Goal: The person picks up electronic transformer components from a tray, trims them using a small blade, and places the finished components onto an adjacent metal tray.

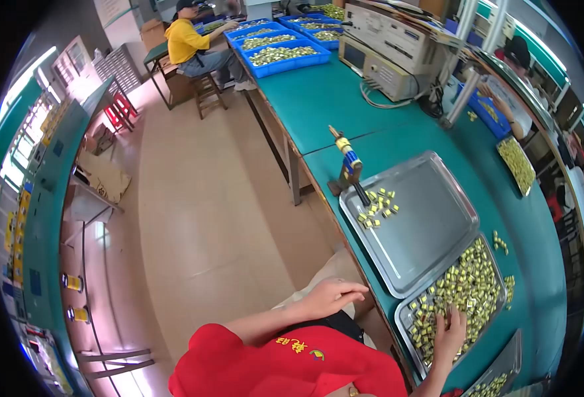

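Observation:
My right hand (449, 336) is over a metal tray (407, 306) heaped with small yellow-and-dark block-shaped parts (467, 281). Its thumb and fingers are apart and touch or nearly touch the pile; I see nothing held. My left hand (335, 298) hovers by my lap near the table's edge, fingers stretched out, holding nothing. A larger metal tray (431, 218) lies beyond, overlapping the full one's edge, with a small cluster of the same parts (379, 206) at its left. A blue-and-yellow tool on a stand (349, 157) leans over that tray's left rim.
Several parts lie on the green table (500, 242) right of the trays. Another tray (520, 360) is near the bottom right. Blue bins (292, 61) and electronic instruments (378, 63) stand farther back. A person in yellow (187, 43) sits at the far end; another works across the table.

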Action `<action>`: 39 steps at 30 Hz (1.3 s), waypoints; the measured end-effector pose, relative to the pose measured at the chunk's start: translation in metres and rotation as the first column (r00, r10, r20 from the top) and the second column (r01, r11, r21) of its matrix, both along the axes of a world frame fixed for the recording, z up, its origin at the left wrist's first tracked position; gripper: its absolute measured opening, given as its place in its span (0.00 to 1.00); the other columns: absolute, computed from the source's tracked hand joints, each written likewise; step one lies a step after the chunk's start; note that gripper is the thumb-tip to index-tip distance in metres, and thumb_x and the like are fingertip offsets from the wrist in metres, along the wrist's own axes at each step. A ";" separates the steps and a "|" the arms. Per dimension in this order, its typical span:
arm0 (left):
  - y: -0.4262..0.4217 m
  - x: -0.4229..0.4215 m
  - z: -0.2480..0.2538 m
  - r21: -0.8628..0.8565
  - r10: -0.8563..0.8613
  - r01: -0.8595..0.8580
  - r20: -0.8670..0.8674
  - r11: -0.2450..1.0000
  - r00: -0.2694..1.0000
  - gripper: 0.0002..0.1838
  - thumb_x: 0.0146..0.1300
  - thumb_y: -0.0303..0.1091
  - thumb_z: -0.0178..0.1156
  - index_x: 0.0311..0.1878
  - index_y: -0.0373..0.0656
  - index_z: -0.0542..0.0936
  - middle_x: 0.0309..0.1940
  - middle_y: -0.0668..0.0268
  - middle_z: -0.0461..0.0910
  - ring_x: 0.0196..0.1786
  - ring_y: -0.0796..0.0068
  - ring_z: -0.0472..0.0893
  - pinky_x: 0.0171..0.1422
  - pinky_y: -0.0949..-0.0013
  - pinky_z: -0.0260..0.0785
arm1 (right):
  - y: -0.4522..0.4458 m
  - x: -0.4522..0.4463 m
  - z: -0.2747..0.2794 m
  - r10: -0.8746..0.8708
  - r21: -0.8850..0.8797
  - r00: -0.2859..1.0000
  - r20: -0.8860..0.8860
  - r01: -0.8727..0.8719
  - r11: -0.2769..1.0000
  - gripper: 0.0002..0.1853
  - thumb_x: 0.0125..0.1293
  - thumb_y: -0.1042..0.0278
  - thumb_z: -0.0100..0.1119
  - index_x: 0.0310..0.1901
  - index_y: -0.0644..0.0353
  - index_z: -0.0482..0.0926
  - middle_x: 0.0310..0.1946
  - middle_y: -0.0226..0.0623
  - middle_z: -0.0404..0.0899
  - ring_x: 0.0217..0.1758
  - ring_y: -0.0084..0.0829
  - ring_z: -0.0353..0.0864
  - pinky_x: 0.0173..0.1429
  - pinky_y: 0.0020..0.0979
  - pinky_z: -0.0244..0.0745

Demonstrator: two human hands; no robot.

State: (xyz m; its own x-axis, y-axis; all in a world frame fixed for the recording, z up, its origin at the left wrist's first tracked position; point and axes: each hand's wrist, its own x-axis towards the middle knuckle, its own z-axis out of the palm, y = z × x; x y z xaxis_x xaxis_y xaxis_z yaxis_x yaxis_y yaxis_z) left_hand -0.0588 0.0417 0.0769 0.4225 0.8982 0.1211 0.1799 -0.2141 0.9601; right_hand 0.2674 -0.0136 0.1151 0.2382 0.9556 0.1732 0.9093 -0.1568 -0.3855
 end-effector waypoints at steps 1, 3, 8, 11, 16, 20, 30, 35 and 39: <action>0.006 -0.010 0.004 0.049 0.044 -0.044 -0.017 0.998 0.999 0.12 0.67 0.32 0.56 0.52 0.43 0.80 0.39 0.68 0.84 0.42 0.72 0.81 0.49 0.71 0.71 | 0.004 -0.001 -0.002 0.005 0.013 0.999 -0.032 -0.004 1.000 0.19 0.57 0.77 0.64 0.51 0.66 0.75 0.38 0.41 0.73 0.42 0.37 0.79 0.41 0.33 0.77; 0.016 -0.031 0.015 0.164 0.215 -0.214 0.014 0.963 0.977 0.10 0.65 0.28 0.58 0.48 0.43 0.82 0.37 0.68 0.84 0.40 0.71 0.80 0.52 0.68 0.70 | 0.008 -0.001 -0.005 0.011 0.034 0.995 -0.097 -0.008 0.999 0.19 0.57 0.77 0.65 0.51 0.66 0.75 0.38 0.41 0.72 0.41 0.37 0.79 0.40 0.33 0.77; 0.046 -0.097 0.113 0.657 0.513 -0.490 0.178 0.574 0.840 0.11 0.59 0.27 0.63 0.45 0.48 0.84 0.34 0.66 0.81 0.40 0.68 0.78 0.57 0.57 0.70 | 0.013 -0.004 0.004 -0.115 -0.076 0.987 -0.114 0.107 0.991 0.15 0.57 0.79 0.64 0.47 0.70 0.76 0.34 0.41 0.72 0.35 0.33 0.75 0.36 0.29 0.72; 0.036 -0.124 0.176 0.786 0.506 -0.566 0.392 0.251 0.769 0.07 0.62 0.35 0.59 0.40 0.46 0.82 0.36 0.65 0.81 0.45 0.63 0.76 0.64 0.44 0.64 | 0.016 0.005 -0.008 -0.099 -0.032 0.986 -0.134 0.096 0.995 0.16 0.56 0.78 0.64 0.47 0.70 0.76 0.35 0.41 0.72 0.35 0.32 0.74 0.36 0.30 0.71; 0.025 -0.140 0.232 0.749 0.112 -0.636 0.659 -0.187 0.744 0.09 0.65 0.39 0.56 0.39 0.47 0.81 0.38 0.65 0.81 0.47 0.61 0.75 0.64 0.41 0.62 | 0.021 0.000 -0.004 -0.046 0.034 0.999 0.007 0.046 0.998 0.09 0.56 0.78 0.63 0.37 0.70 0.74 0.30 0.40 0.66 0.30 0.36 0.69 0.34 0.36 0.66; 0.024 -0.139 0.255 0.719 -0.061 -0.644 0.654 -0.260 0.754 0.08 0.65 0.39 0.56 0.40 0.48 0.80 0.38 0.66 0.80 0.47 0.62 0.75 0.64 0.42 0.63 | 0.025 -0.008 -0.006 -0.081 0.126 0.996 -0.045 0.086 0.988 0.08 0.55 0.75 0.63 0.32 0.68 0.73 0.26 0.39 0.63 0.28 0.36 0.64 0.32 0.36 0.60; 0.016 -0.146 0.279 0.667 -0.221 -0.661 0.626 -0.344 0.748 0.07 0.66 0.40 0.56 0.41 0.50 0.80 0.38 0.68 0.79 0.47 0.65 0.74 0.63 0.44 0.63 | 0.026 -0.006 -0.008 -0.008 0.088 0.996 0.089 0.000 0.996 0.10 0.55 0.76 0.63 0.39 0.66 0.78 0.34 0.41 0.71 0.33 0.42 0.74 0.36 0.39 0.69; 0.002 -0.156 0.285 0.644 -0.260 -0.662 0.613 -0.384 0.746 0.07 0.66 0.40 0.56 0.41 0.50 0.79 0.38 0.69 0.79 0.47 0.67 0.74 0.62 0.45 0.64 | 0.026 -0.007 -0.008 -0.028 0.037 0.996 0.085 0.025 0.999 0.12 0.56 0.76 0.62 0.43 0.66 0.80 0.35 0.41 0.69 0.35 0.41 0.75 0.37 0.37 0.71; -0.008 -0.157 0.290 0.642 -0.254 -0.648 0.602 -0.410 0.757 0.07 0.66 0.40 0.55 0.41 0.51 0.79 0.37 0.70 0.78 0.47 0.68 0.74 0.62 0.46 0.64 | 0.028 -0.014 -0.009 0.003 0.163 0.998 0.071 -0.015 0.987 0.07 0.54 0.79 0.62 0.32 0.71 0.75 0.28 0.43 0.67 0.30 0.42 0.68 0.35 0.39 0.64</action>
